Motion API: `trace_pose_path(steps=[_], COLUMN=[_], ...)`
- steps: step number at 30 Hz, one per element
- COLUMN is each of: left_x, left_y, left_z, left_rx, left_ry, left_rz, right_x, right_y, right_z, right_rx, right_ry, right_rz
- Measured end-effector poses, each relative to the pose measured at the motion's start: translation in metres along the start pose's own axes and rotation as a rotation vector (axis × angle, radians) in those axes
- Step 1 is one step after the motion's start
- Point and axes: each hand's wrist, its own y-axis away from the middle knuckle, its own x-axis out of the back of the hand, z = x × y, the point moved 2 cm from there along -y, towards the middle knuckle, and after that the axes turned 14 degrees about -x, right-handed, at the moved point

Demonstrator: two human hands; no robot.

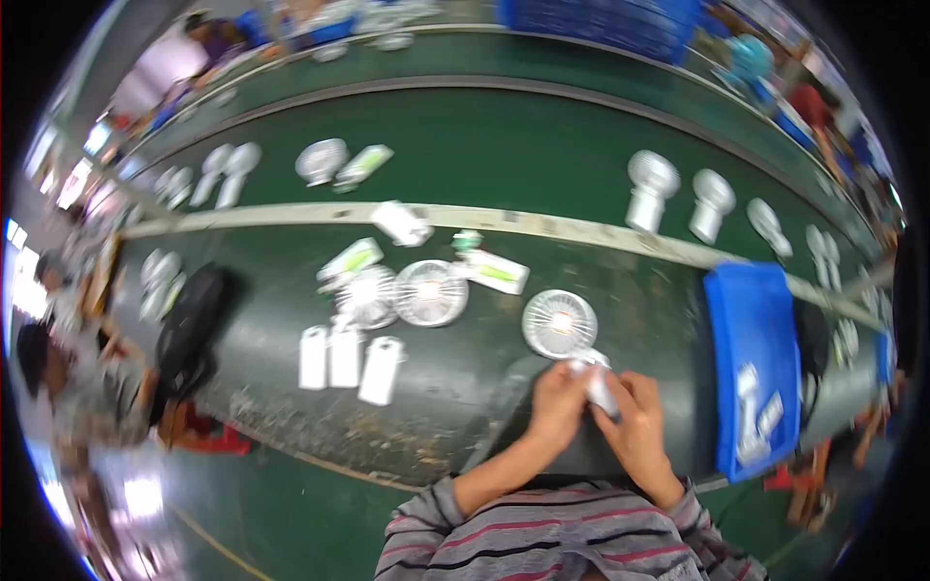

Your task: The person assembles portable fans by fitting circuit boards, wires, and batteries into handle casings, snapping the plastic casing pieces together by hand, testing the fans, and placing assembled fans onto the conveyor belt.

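Observation:
A small white handheld fan (559,323) is between my two hands at the bench's near edge, its round grille pointing away from me. My left hand (559,402) is closed around the left side of the handle (601,389), just below the grille. From the right, my right hand (635,421) pinches the same handle, its fingers partly hiding it. Left of my hands lie two more round fan grilles (431,292) and three white handle casings (382,370). Parts with green circuit boards (496,272) rest beside them.
A blue bin (725,378) with white parts stands on the right. Assembled white fans (651,189) lie on the green conveyor (504,145) beyond a pale rail (572,229). A black bag-like item (194,315) sits at the left; a person (92,397) is seated beyond it.

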Motion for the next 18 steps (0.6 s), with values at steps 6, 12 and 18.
trace_pose_path(steps=[6,12,18], left_x=[-0.006,-0.007,-0.014], left_y=[-0.003,0.014,0.041], left_z=[-0.044,-0.013,0.041], left_rx=[-0.106,-0.046,-0.224], left_ry=[-0.070,-0.026,0.157], left_rz=[-0.074,-0.130,-0.406], right_x=[-0.004,0.019,0.006], right_y=[0.021,0.028,0.016], right_z=[0.028,-0.022,-0.016], right_rx=[0.171,-0.295,-0.269], right_ry=[0.189,0.064,-0.766], right_rz=[0.163,-0.228,-1.001])
